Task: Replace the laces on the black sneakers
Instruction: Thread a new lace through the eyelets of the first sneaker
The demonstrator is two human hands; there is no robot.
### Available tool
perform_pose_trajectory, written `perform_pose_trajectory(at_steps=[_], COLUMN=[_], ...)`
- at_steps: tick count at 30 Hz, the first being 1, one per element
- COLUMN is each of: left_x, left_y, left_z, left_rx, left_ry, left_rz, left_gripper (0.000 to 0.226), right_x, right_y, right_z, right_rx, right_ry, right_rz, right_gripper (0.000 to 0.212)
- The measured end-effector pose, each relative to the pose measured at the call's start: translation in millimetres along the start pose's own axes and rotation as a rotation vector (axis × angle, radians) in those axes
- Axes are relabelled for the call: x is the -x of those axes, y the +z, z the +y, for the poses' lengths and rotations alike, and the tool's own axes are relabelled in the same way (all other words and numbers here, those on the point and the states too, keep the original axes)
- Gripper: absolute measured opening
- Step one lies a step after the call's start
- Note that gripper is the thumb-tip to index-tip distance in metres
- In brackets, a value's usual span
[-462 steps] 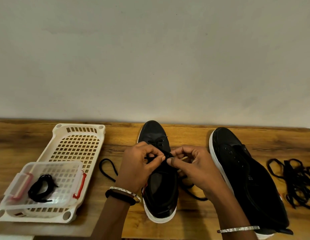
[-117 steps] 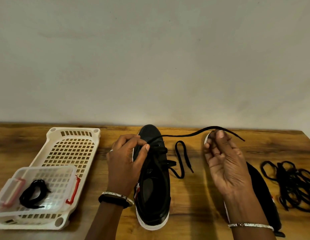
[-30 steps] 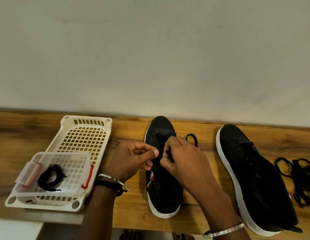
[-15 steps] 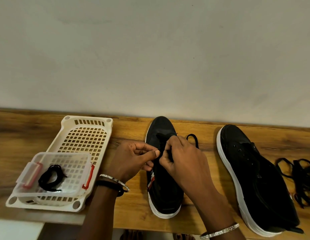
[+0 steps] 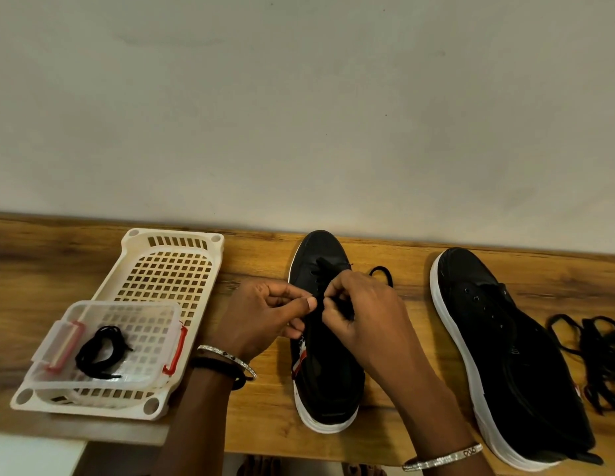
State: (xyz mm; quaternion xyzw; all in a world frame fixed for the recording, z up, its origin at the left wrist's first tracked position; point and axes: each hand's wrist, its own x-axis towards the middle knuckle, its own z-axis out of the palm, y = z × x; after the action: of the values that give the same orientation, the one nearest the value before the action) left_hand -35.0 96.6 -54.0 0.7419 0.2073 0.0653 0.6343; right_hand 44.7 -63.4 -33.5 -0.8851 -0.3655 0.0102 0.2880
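From the head view, the black sneaker [image 5: 328, 383] being threaded stands upright on the counter [image 5: 412, 262], toe toward the wall, with the lace [image 5: 325, 266] crossing its upper eyelets and a slack loop lying on the wood beside it. The lace looks light, limp and flat, so it will likely flop and twist unless it is held close to its stiff tip, and fed straight at the hole. The shoe's canvas flap should give a little, so it may want steadying near the eyelet. The left hand [image 5: 265, 317] comes in from the side, fingers curled, its grip narrowed to thumb against forefinger on the lace at the eyelet row. The right hand [image 5: 364, 314] arches over the tongue with its wrist raised, its grip closed in a fingertip pinch on a dark strand of the same lace. The second sneaker [image 5: 498, 338] lies unlaced to the right, near a heap of loose laces [image 5: 598, 352].
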Motion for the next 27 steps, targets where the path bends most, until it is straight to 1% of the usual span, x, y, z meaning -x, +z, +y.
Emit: perform_pose_trajectory(at_steps=[3, 8, 11, 15, 19, 23, 27], left_x=[-1, -2, -2, -1, -2, -4, -5], left_y=[0, 0, 1, 1, -2, -1, 3], left_z=[0, -1, -1, -1, -3, -7, -7], left_rx=[0.01, 0.011, 0.013, 0.027, 0.108, 0.055, -0.056], left_ry=[-0.006, -0.006, -0.004, -0.004, -0.036, -0.016, 0.063], left_rz=[0.003, -0.003, -0.001, 0.0, -0.029, -0.067, -0.007], left_gripper=[0.011, 0.008, 0.008, 0.01, 0.022, 0.017, 0.01], right_x=[-2, -2, 0, 2, 3, 1, 1], right_y=[-1, -2, 2, 9, 13, 12, 9], right_z=[1, -7, -13, -12, -6, -1, 1], right_rx=[-0.06, 0.059, 0.093, 0.031, -0.047, -0.138, -0.157], right_ry=[0.026, 0.013, 0.016, 0.051, 0.098, 0.108, 0.111], right_rz=[0.004, -0.068, -0.051, 0.028, 0.059, 0.079, 0.079], right_gripper=[0.008, 0.011, 0.014, 0.012, 0.009, 0.006, 0.006])
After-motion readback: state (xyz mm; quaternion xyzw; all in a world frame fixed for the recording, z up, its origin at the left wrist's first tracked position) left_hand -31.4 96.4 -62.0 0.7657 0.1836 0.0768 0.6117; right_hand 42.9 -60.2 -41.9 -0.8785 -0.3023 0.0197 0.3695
